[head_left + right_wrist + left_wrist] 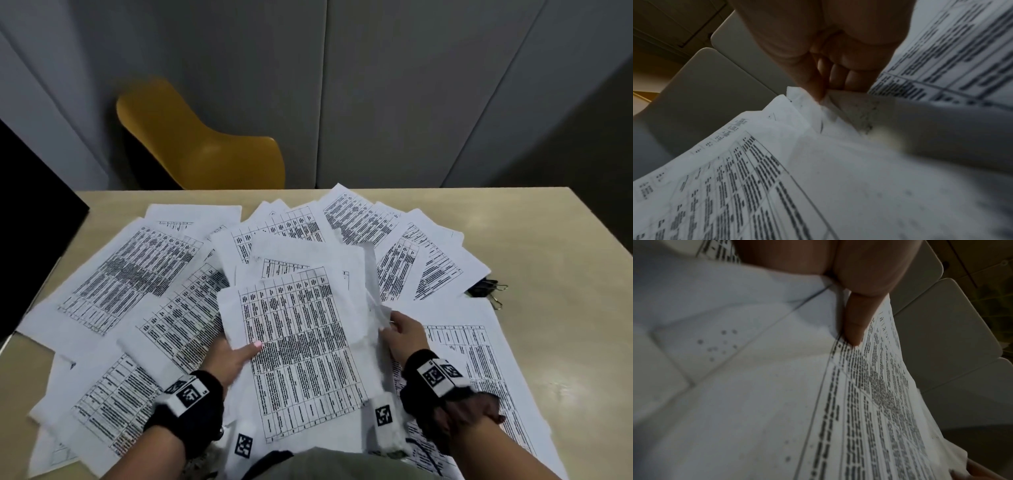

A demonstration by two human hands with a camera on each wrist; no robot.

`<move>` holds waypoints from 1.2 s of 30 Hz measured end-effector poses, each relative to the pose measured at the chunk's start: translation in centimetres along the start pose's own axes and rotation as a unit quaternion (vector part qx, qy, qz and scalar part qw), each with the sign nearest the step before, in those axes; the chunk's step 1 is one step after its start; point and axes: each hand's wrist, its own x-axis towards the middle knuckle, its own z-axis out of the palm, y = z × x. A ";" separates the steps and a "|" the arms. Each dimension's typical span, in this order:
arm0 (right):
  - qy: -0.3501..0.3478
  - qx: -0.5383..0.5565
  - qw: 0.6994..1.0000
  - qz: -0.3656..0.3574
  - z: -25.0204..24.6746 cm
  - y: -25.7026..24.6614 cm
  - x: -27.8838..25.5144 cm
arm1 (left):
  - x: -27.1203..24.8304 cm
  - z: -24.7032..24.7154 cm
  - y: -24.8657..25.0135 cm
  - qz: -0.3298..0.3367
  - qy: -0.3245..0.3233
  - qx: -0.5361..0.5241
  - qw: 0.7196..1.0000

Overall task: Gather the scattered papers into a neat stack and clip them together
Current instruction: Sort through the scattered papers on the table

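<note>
A loose stack of printed table sheets (301, 329) is lifted in the middle of the table, above the other papers. My left hand (236, 356) grips its left edge, thumb (857, 324) pressed on the top sheet (875, 402). My right hand (404, 332) pinches the stack's right edge, where a sheet curls up; the right wrist view shows the fingers (838, 76) curled round the paper edge (809, 104). More printed papers (130, 270) lie fanned over the table. Black binder clips (486, 287) lie at the right, partly under a sheet.
The beige table (565, 274) is bare along its right side and far edge. A yellow chair (202, 144) stands behind the table. A black object (30, 219) stands at the left edge. Grey panels form the wall behind.
</note>
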 end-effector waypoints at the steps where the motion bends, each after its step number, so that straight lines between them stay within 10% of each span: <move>1: -0.007 0.010 1.000 0.006 -0.1 0.2 -0.1 | -0.1 0.1 0.1 0.001 0.000 -0.007 1.000; 17: 0.051 -0.045 0.997 -0.033 0.7 0.1 0.4 | -0.2 -0.2 0.2 0.016 -0.016 -0.065 0.998; 29: -0.179 0.024 0.982 0.057 0.7 1.9 -1.4 | 1.2 -1.0 -1.0 0.004 0.013 -0.112 0.994; 36: -0.058 0.188 0.976 0.093 0.8 0.2 -0.2 | 1.5 -0.4 -0.6 0.017 -0.001 -0.069 0.997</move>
